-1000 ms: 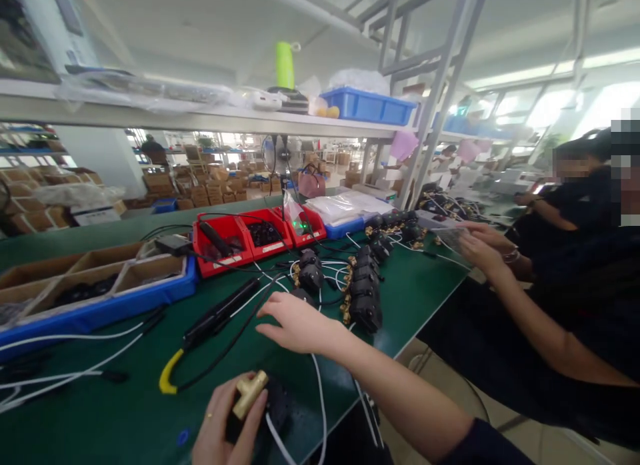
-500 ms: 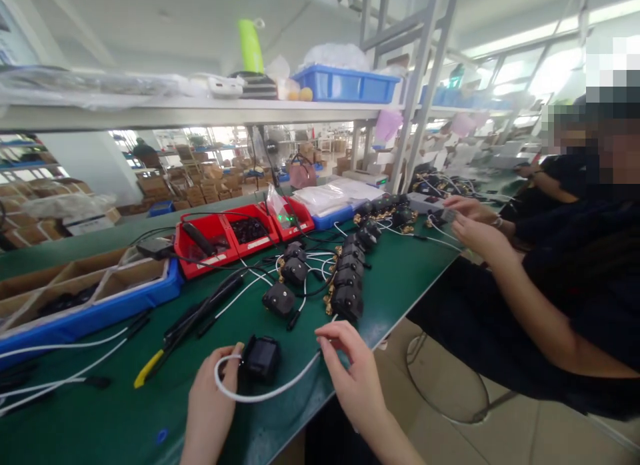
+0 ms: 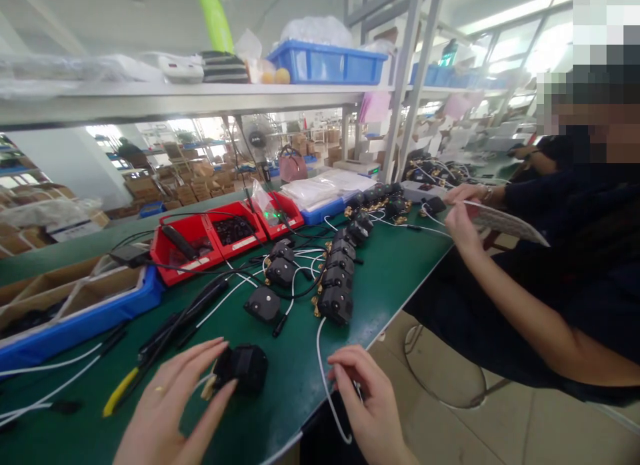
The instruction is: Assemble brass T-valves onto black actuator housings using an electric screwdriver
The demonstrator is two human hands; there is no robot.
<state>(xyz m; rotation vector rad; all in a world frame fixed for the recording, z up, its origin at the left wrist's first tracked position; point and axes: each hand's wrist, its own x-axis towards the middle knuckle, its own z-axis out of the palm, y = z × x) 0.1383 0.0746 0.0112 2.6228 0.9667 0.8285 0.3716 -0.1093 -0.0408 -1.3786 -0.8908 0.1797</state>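
My left hand [image 3: 170, 405] rests at the near edge of the green bench [image 3: 390, 278], its thumb and fingers round a black valve unit with a brass fitting [image 3: 240, 368]. My right hand [image 3: 367, 402] is curled at the bench's edge and pinches a white cable [image 3: 323, 365] that runs up to a row of black valve units [image 3: 337, 272]. Another loose black unit [image 3: 263, 304] lies just beyond my left hand.
Red bins [image 3: 210, 235] and a blue tray of cardboard boxes [image 3: 80, 305] stand at the back left. A yellow-handled tool [image 3: 125, 388] and black and white cables lie at left. A person at right holds a sheet [image 3: 500, 220]. A shelf [image 3: 200, 95] runs overhead.
My left hand has turned the black unit and lowered it to the bench. My right hand came back from the row of units to the near edge, drawing the white cable.
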